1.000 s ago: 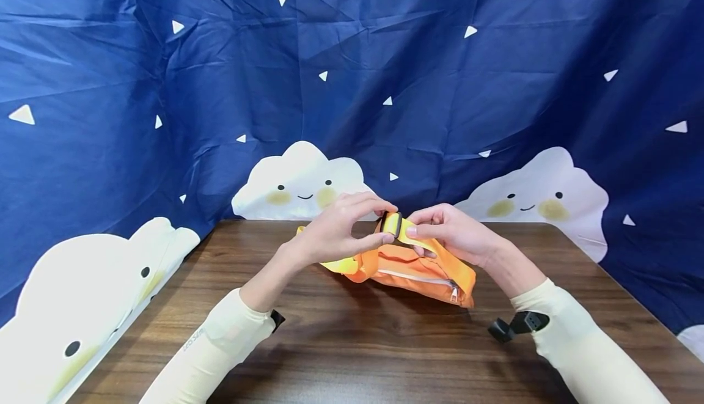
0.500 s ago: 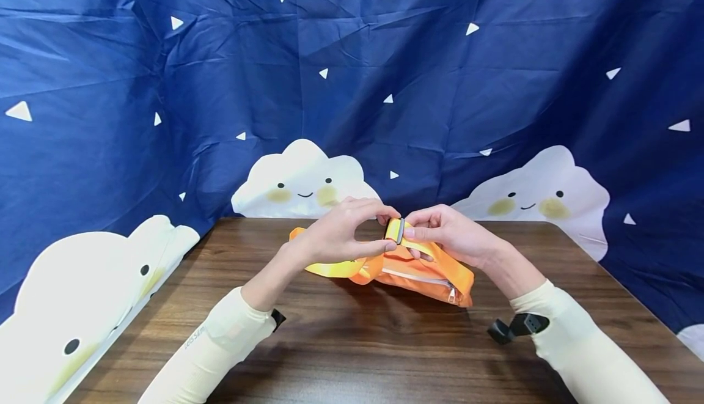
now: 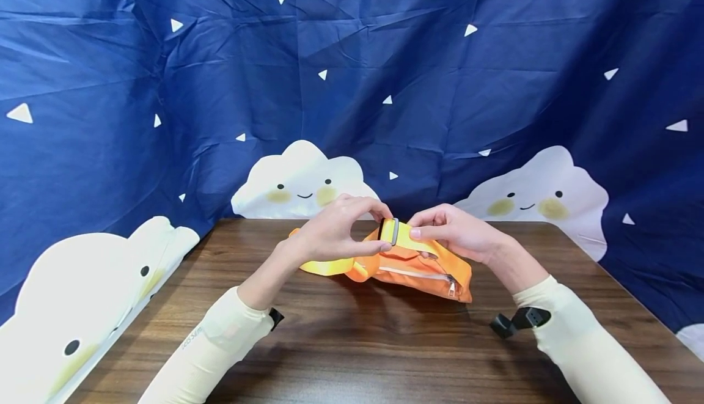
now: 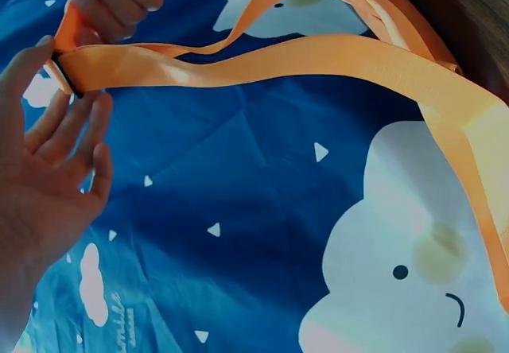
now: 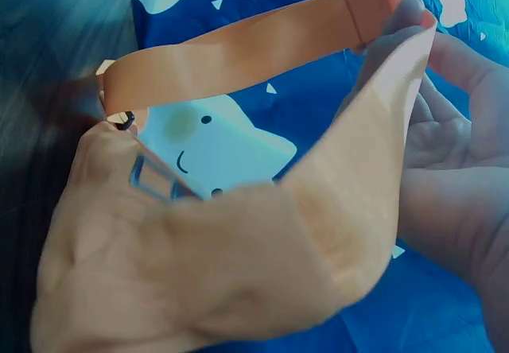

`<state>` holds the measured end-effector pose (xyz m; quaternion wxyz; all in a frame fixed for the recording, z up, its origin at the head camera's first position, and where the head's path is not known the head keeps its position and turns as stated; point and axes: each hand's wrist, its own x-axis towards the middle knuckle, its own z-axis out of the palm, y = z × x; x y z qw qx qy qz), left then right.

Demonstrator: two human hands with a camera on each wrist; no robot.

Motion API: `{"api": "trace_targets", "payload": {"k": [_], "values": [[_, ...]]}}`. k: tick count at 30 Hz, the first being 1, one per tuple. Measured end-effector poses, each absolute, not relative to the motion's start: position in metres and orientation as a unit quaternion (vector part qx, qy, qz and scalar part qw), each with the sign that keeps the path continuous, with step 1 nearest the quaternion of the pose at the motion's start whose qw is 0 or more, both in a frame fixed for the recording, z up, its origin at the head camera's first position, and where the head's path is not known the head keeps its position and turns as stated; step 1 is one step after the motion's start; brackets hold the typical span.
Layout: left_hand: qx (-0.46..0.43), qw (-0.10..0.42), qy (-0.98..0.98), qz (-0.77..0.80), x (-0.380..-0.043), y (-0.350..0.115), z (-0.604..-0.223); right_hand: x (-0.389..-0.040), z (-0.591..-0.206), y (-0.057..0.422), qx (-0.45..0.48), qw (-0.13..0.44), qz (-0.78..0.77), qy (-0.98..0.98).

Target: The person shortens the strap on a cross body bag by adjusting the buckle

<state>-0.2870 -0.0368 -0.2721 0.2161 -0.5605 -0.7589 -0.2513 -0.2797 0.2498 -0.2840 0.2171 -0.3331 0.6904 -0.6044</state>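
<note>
An orange waist bag (image 3: 412,279) with a white zip lies on the table, its yellow-orange strap (image 3: 420,242) raised in both hands. My left hand (image 3: 332,227) pinches a dark-framed strap slider (image 3: 395,231) between thumb and fingertips. Just right of the slider, my right hand (image 3: 462,233) pinches the strap, thumb on the near face. In the left wrist view, the webbing (image 4: 270,63) runs from the slider across to the right. The right wrist view shows the strap bending up from the bag (image 5: 199,273) to the right hand, whose fingers are partly hidden behind it.
A loose strap loop (image 3: 330,266) lies left of the bag on the dark wooden table (image 3: 352,355). Behind the table hangs a blue curtain (image 3: 352,86) with white triangles and clouds. Each wrist wears a dark camera band.
The right thumb came close to the slider, then drew slightly right, baring more yellow strap between them. The slider moved slightly right and down, then back left. The bag stays nearly in place.
</note>
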Motion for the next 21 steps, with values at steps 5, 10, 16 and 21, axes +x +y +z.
{"api": "trace_targets", "payload": {"k": [5,10,16,21], "values": [[-0.564,0.213,-0.756,-0.253,-0.288,-0.036,-0.273,-0.279,-0.286,0.248,-0.339,0.203,-0.602,0.694],[-0.582,0.206,-0.743,-0.258,-0.289,-0.033,-0.274,-0.277,-0.287,0.244,-0.328,0.196,-0.606,0.697],[-0.588,0.201,-0.738,-0.263,-0.288,-0.031,-0.275,-0.275,-0.287,0.239,-0.327,0.195,-0.610,0.695],[-0.578,0.207,-0.748,-0.252,-0.288,-0.034,-0.274,-0.276,-0.286,0.240,-0.318,0.206,-0.616,0.690]]}}
